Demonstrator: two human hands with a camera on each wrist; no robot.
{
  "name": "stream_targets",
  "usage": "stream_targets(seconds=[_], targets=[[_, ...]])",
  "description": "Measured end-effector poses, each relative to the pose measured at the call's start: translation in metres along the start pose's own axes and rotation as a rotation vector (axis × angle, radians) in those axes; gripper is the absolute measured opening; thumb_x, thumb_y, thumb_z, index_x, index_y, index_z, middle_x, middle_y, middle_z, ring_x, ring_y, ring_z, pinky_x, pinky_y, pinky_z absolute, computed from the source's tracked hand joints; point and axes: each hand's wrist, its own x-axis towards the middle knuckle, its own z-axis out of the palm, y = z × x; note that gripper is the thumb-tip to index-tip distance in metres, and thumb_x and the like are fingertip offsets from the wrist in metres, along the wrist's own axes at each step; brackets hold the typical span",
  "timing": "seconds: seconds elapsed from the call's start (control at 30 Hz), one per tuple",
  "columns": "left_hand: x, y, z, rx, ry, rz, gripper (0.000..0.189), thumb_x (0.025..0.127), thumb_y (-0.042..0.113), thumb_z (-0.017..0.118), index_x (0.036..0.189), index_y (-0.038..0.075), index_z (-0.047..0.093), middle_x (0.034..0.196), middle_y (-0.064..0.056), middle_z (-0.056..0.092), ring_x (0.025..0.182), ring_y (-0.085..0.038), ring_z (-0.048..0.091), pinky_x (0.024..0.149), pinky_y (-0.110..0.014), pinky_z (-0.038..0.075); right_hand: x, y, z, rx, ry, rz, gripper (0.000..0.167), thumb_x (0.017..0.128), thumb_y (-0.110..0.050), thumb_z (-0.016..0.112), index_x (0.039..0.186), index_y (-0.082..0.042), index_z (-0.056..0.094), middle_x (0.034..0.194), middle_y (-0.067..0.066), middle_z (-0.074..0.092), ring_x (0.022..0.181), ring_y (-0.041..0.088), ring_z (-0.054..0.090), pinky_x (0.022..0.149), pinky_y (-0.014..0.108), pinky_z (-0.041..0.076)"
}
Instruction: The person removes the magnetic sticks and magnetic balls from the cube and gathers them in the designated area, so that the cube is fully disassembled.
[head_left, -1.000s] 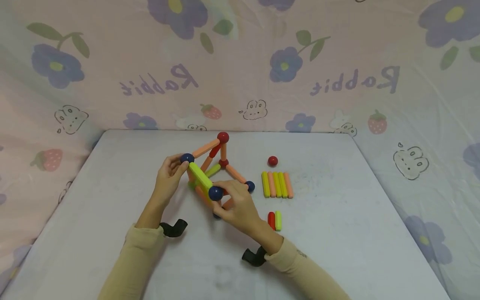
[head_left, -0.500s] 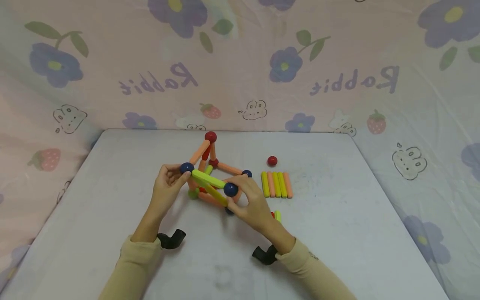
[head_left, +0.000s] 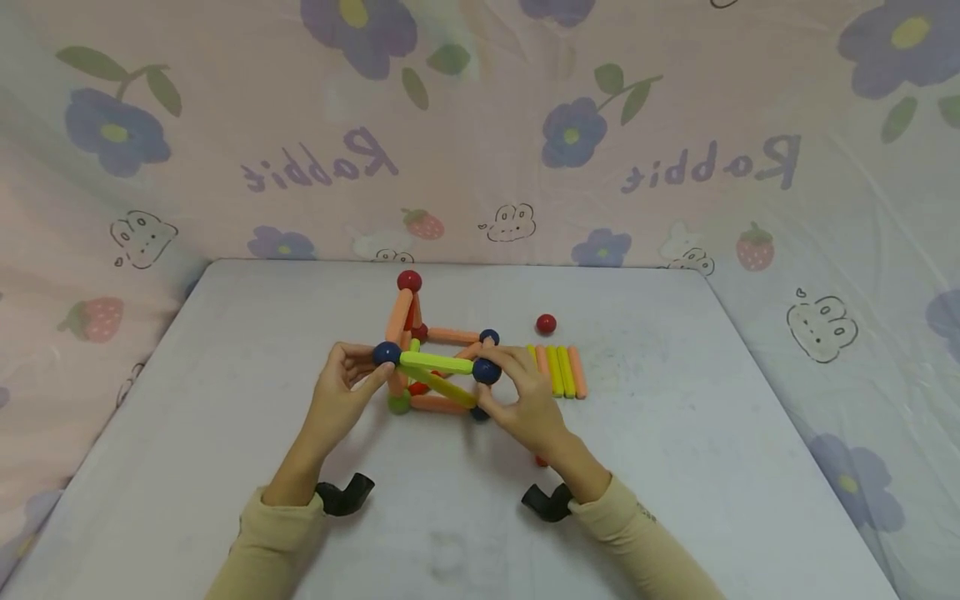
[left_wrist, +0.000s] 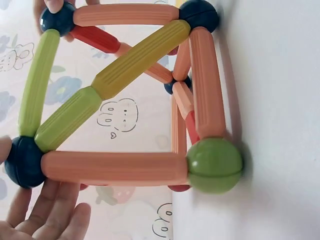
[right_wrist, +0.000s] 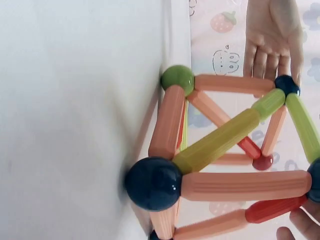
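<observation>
A frame of ball-and-stick building pieces stands on the table, its lower front-left corner a green ball. My left hand pinches the blue ball at the upper front-left corner. With thumb and fingers, my right hand pinches the upper front-right blue ball. A light green stick spans these two balls. Below it a diagonal of a light green stick and a yellow stick crosses the front face. At the upper back left sits a red ball; the upper back right corner has no ball.
Right of the frame, a loose red ball lies behind a row of yellow and orange sticks, partly covered by the right hand. A red stick shows beside the right wrist. A patterned cloth hangs behind the table.
The frame has turned between both hands, its front edge swinging from slanted to nearly level across the view. My right hand has moved right; the back red ball has shifted left.
</observation>
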Motion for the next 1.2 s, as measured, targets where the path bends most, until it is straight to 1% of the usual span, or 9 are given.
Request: stream_targets(seconds=[0.17,0.27,0.4,0.47,0.53,0.67,0.8,1.0,1.2], targets=[[-0.004,0.0,0.001,0.084,-0.037,0.062,0.039,0.092,0.015,0.065,0.118,-0.004,0.044,0.118,-0.017,0.061,0.111,-0.015,0.062,0.107,-0.038,0.047,0.0,0.004,-0.005,-0.01,0.01,0.036,0.038,0.08,-0.006,0.069,0.117,-0.006,0.065,0.11,0.013,0.063,0.102,0.023,0.057,0.081,0.033,0.055],[-0.005,-0.001,0.0,0.117,-0.06,0.106,0.041,0.091,0.014,0.066,0.121,-0.003,0.044,0.116,-0.015,0.061,0.113,-0.022,0.062,0.107,-0.042,0.046,0.0,0.006,-0.007,-0.014,-0.008,0.061,0.038,0.081,-0.006,0.07,0.118,-0.007,0.065,0.109,0.013,0.06,0.098,0.022,0.054,0.072,0.031,0.053],[-0.005,-0.001,0.0,0.136,-0.077,0.158,0.046,0.092,0.015,0.065,0.131,0.004,0.044,0.116,-0.014,0.063,0.108,-0.003,0.06,0.106,-0.039,0.047,0.004,0.005,-0.009,-0.037,-0.076,0.129,0.039,0.084,-0.013,0.073,0.121,-0.006,0.062,0.103,0.012,0.056,0.084,0.017,0.051,0.063,0.024,0.049],[-0.004,-0.001,0.0,0.145,-0.084,0.188,0.046,0.092,0.015,0.065,0.134,0.008,0.047,0.119,-0.013,0.063,0.106,0.007,0.056,0.105,-0.03,0.049,0.006,0.004,-0.01,-0.056,-0.107,0.167,0.041,0.085,-0.017,0.073,0.122,-0.004,0.062,0.096,0.01,0.055,0.077,0.015,0.049,0.06,0.019,0.046],[-0.004,-0.001,0.0,0.156,-0.091,0.221,0.045,0.092,0.014,0.064,0.135,0.009,0.049,0.122,-0.013,0.063,0.106,0.011,0.053,0.102,-0.018,0.049,0.008,0.003,-0.012,-0.072,-0.127,0.195,0.04,0.085,-0.019,0.073,0.121,-0.003,0.062,0.089,0.008,0.054,0.071,0.013,0.046,0.059,0.017,0.042],[-0.004,-0.001,-0.001,0.166,-0.09,0.247,0.042,0.092,0.012,0.064,0.132,0.007,0.052,0.125,-0.013,0.062,0.108,0.01,0.054,0.097,-0.002,0.041,0.01,0.004,-0.012,-0.095,-0.136,0.18,0.035,0.086,-0.02,0.073,0.115,-0.004,0.063,0.084,0.007,0.057,0.069,0.011,0.044,0.058,0.015,0.039],[-0.003,0.0,-0.002,0.176,-0.085,0.24,0.041,0.092,0.012,0.064,0.131,0.005,0.052,0.123,-0.014,0.062,0.108,0.007,0.054,0.096,-0.001,0.04,0.012,0.007,-0.011,-0.091,-0.142,0.136,0.032,0.086,-0.019,0.072,0.111,-0.002,0.062,0.082,0.007,0.056,0.069,0.01,0.044,0.058,0.016,0.038],[-0.003,0.001,-0.001,0.15,-0.097,0.244,0.041,0.092,0.011,0.063,0.131,0.003,0.051,0.123,-0.016,0.061,0.105,0.014,0.052,0.096,-0.001,0.041,0.014,0.011,-0.009,-0.064,-0.12,0.092,0.029,0.082,-0.014,0.072,0.103,0.001,0.06,0.079,0.009,0.056,0.065,0.013,0.045,0.056,0.015,0.038],[-0.004,0.001,-0.002,0.135,-0.105,0.252,0.041,0.092,0.01,0.063,0.13,0.002,0.051,0.121,-0.016,0.061,0.103,0.016,0.051,0.095,0.0,0.04,0.017,0.012,-0.006,-0.087,-0.079,0.072,0.029,0.074,-0.008,0.075,0.095,0.001,0.056,0.076,0.011,0.061,0.063,0.018,0.057,0.057,0.018,0.053]])
